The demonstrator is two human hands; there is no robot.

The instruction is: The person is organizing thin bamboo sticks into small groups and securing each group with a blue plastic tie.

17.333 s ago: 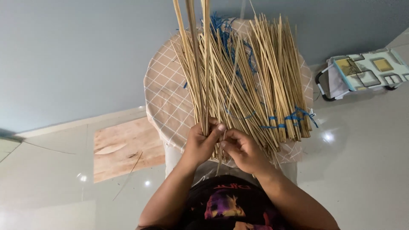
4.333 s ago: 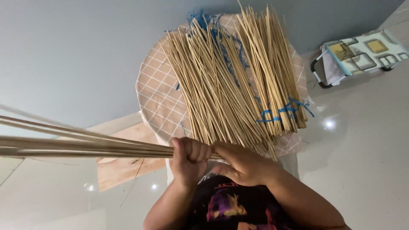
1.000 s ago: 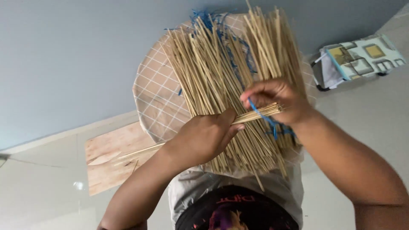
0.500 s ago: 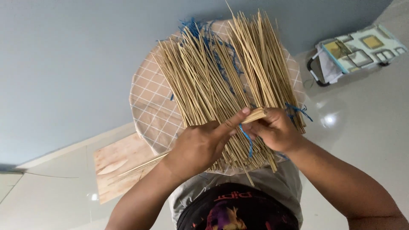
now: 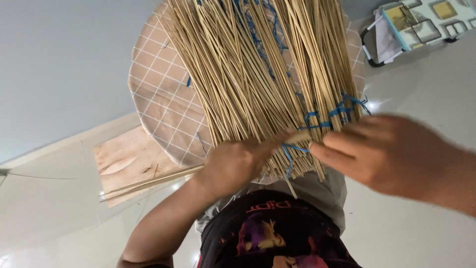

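at the far left a pale wall met a glossy floor (image 5: 54, 218), and a flat wooden board (image 5: 129, 161) lay on the floor beside a round stool (image 5: 158, 99) covered in a tan checked cloth. across the board ran the long tail of a thin bunch of sticks (image 5: 148, 182), slanting up to the right into the left hand (image 5: 235, 164). that hand was closed around the bunch near its upper end, knuckles up, in front of the stool's near edge, and the short tip of the bunch showed just past the fingers. above and behind it a big pile of loose sticks (image 5: 258, 74) lay spread over the stool top, fanned away from the person, with blue string (image 5: 327, 116) wound round the part on the right. a loose end of blue string hung between the two hands. the right hand (image 5: 391, 154), blurred, was near the tip of the bunch with fingers curled and pointing left; whether it pinched the string could not be told. at the upper right a patterned bag (image 5: 421, 20) sat on the floor.
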